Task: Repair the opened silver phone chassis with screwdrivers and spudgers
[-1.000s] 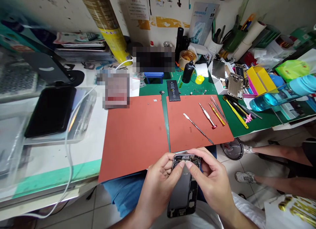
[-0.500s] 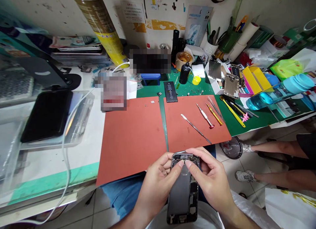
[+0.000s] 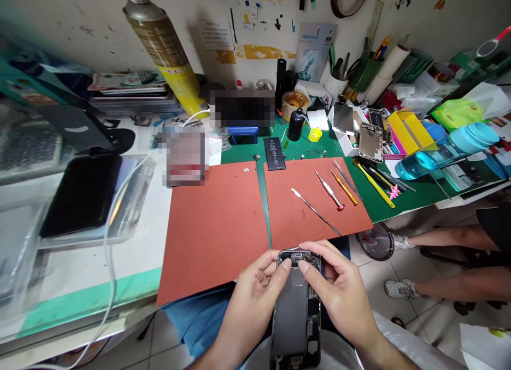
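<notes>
An opened smartphone (image 3: 291, 317), its inner parts bare, is held over my lap below the table edge. My left hand (image 3: 259, 290) grips its upper left side, thumb pressed on the inside near the top. On the upper right side, my right hand (image 3: 339, 290) holds it with fingers curled over the top edge and thumb on the inner parts. A large dark flat battery fills the phone's left half. Beyond the hands, a metal spudger (image 3: 315, 211), a red-ended screwdriver (image 3: 329, 190), a gold screwdriver (image 3: 344, 188) and tweezers (image 3: 347, 179) lie on a red-brown mat (image 3: 287, 221).
A loose black battery (image 3: 274, 154) lies behind the mats, near a black bottle (image 3: 296, 125). At left, a black phone (image 3: 82, 194) rests on a plastic case beside a white cable (image 3: 107, 253). A blue water bottle (image 3: 447, 151) lies at right. Another person's legs (image 3: 443, 242) show beyond.
My left thumb has shifted slightly left, away from the right thumb. The phone sits a little lower in view. The whole view has tilted up slightly.
</notes>
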Available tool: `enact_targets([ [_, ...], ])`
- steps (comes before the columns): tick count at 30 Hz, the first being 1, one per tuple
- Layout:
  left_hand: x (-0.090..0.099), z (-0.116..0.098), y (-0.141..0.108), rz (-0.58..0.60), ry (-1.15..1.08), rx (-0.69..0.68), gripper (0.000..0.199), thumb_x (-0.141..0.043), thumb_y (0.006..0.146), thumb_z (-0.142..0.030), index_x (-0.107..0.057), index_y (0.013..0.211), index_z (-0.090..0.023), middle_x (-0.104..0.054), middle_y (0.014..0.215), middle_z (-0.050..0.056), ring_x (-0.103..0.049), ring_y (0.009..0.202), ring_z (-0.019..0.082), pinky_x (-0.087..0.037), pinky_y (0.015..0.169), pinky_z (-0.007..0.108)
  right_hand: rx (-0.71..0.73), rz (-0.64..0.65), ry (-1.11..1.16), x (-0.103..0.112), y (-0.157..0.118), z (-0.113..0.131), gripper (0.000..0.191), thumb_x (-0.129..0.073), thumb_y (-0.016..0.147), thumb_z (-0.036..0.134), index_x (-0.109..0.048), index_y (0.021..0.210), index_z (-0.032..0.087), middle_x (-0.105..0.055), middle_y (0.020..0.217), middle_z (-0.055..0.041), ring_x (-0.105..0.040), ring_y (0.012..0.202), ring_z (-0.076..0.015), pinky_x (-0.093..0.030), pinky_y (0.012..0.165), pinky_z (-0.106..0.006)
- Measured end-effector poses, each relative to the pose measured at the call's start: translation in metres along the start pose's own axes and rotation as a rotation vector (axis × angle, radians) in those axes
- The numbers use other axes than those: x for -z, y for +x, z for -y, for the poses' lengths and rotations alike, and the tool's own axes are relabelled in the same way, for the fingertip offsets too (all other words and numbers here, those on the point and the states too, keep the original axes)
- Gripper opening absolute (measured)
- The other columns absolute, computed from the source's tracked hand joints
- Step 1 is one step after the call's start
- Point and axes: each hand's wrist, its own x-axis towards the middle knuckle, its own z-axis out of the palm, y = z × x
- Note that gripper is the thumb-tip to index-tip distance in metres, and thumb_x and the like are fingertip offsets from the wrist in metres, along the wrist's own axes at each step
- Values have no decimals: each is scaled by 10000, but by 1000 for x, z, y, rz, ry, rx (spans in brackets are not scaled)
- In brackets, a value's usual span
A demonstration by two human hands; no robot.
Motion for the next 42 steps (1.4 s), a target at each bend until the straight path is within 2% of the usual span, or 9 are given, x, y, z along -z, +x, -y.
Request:
enact_targets([
  [6, 0, 0, 0, -13, 62, -70, 559, -769, 887, -712, -761, 953, -157, -753, 909, 75, -644, 811, 188, -537, 714, 243, 1, 14, -1, -1, 2, -2, 249, -714, 1019, 440, -780, 1202, 285, -730, 1145, -49, -692, 1102, -212, -536, 956, -295],
  [10, -1, -1, 0, -5, 73, -93, 562, -761, 893, -713, -759, 976, -157, -740, 894, 58, -636, 799, 178, -531, 711, 231, -15, -24, -24, -8, 4, -2, 260, -737, 996, 483, -783, 1152, 280, -727, 1101, -37, -688, 1052, -199, -525, 925, -285],
  [14, -1, 1, -1, -2, 76, -62, 607, -775, 864, -742, -761, 1019, -155, -718, 828, 37, -607, 757, 159, -507, 679, 212, -53, -56, -43, -14, 7, -5, 278, -751, 972, 518, -783, 1089, 268, -722, 1058, -34, -678, 990, -199, -517, 875, -293],
  [18, 0, 4, -1, -6, 84, -44, 609, -752, 884, -742, -767, 1068, -162, -720, 853, 39, -591, 752, 151, -491, 665, 208, -66, -56, -38, -14, 7, -6, 293, -749, 965, 533, -781, 1072, 261, -713, 1039, -37, -669, 962, -201, -512, 849, -297],
  [24, 0, 5, -1, -3, 92, -54, 588, -721, 917, -727, -774, 1065, -161, -702, 851, 39, -561, 724, 146, -467, 633, 214, -70, -67, -44, -14, 8, -5, 291, -754, 958, 528, -780, 1071, 260, -719, 1038, -37, -669, 957, -200, -515, 833, -290],
  [29, -1, 4, 0, -3, 93, -44, 599, -751, 880, -734, -764, 1040, -157, -662, 780, 21, -521, 694, 143, -438, 605, 213, -80, -75, -43, -14, 8, -4, 268, -758, 952, 515, -782, 1055, 269, -723, 1022, -21, -672, 948, -187, -515, 836, -275],
  [34, 0, 4, 1, -6, 115, -54, 575, -713, 913, -718, -745, 1014, -153, -685, 827, 32, -541, 720, 145, -456, 622, 213, -89, -85, -46, -14, 9, -3, 278, -757, 941, 527, -782, 1045, 271, -719, 1019, -19, -665, 930, -186, -510, 815, -277],
  [42, -2, 0, 4, -27, 65, -46, 562, -774, 864, -699, -731, 956, -147, -670, 785, 25, -588, 747, 161, -497, 646, 211, -82, -95, -50, -18, 11, -1, 258, -755, 938, 512, -784, 1002, 264, -708, 968, -9, -661, 908, -180, -497, 819, -275],
])
